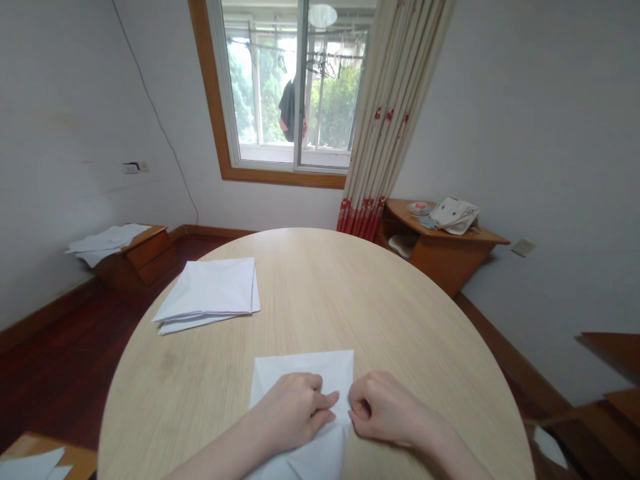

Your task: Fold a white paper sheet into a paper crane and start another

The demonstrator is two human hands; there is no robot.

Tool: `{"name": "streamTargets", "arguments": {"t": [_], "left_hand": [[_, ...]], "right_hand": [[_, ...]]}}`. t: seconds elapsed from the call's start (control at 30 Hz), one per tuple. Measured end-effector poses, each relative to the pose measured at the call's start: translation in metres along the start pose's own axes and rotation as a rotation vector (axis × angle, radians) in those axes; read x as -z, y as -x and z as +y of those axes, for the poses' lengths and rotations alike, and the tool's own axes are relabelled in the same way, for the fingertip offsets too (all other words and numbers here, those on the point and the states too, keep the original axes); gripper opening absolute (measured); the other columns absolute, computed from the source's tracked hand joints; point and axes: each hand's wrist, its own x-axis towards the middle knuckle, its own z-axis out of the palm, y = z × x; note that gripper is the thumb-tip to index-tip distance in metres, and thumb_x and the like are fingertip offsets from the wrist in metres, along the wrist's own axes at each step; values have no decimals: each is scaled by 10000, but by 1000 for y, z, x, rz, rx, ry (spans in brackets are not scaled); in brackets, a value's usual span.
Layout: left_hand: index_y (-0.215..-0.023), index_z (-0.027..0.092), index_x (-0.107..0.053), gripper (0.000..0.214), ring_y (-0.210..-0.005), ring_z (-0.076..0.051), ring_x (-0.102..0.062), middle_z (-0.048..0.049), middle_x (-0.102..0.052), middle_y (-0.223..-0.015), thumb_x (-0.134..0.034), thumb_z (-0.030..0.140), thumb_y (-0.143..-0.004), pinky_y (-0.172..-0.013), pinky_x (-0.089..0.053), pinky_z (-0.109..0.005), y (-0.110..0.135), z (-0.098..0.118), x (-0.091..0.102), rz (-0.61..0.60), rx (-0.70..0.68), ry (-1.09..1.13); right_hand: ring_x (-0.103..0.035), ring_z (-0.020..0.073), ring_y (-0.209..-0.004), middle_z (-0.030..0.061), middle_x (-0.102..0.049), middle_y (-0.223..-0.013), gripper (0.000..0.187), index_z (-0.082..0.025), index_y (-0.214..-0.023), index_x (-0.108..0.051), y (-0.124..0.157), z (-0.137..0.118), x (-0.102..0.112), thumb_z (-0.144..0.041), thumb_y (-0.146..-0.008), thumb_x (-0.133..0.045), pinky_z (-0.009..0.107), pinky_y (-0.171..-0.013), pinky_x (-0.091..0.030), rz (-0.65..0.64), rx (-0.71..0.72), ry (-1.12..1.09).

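Narrowly curled fingers of the left hand [290, 410] and right hand [383, 408] are set on folded white paper [300, 370], grip unclear; uneven pressure could skew it toward the paper stack [207, 290] left of it.

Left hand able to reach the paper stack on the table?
Probably yes. The left hand sits on the folded white sheet; the paper stack lies ahead-left on the same wooden table, nothing between them, though the hand must leave the sheet.

Folded paper [327, 373] partly hidden under the left hand [293, 413] and right hand [385, 408], its lower end cut off by the bottom edge, small items [419, 209] on the corner cabinet [443, 263] too small to tell, wooden pieces [613, 400] cut off at the right edge
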Motion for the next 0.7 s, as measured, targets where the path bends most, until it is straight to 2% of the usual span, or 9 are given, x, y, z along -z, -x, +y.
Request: {"name": "streamTargets", "arguments": {"t": [0.13,0.33,0.57,0.7], "left_hand": [[-1113,259,-653,229,-692,-179,-591,-15,-599,-763,-528,308,-927,-599,-394,-245,-1,-1,0,2,-3,7],[-1099,254,-664,232,-696,-177,-587,-20,-595,-760,-515,313,-931,-615,-401,-240,-1,-1,0,-1,5,34],[-1130,282,-654,250,-704,-167,-586,-9,-582,-764,-508,274,-928,-630,-396,-234,1,-1,4,-11,21,122],[-1128,262,-636,254,-714,-166,-582,3,-579,-768,-573,268,-882,-631,-387,-230,0,-4,5,-4,60,195]], "right_hand": [[-307,65,-438,-85,-327,-448,230,-183,-459,-370,0,2,-1,-129,-602,-541,209,-454,-196,-46,-9,-50],[-325,64,-436,-92,-349,-444,238,-186,-463,-375,-1,4,-1,-150,-607,-560,195,-441,-212,-128,-41,-115],[-310,64,-440,-89,-334,-451,244,-191,-466,-359,0,3,2,-149,-624,-540,198,-433,-211,-134,-47,-188],[-338,65,-445,-84,-370,-458,224,-189,-465,-382,0,3,0,-151,-613,-546,197,-442,-231,-133,-60,-172]]}}
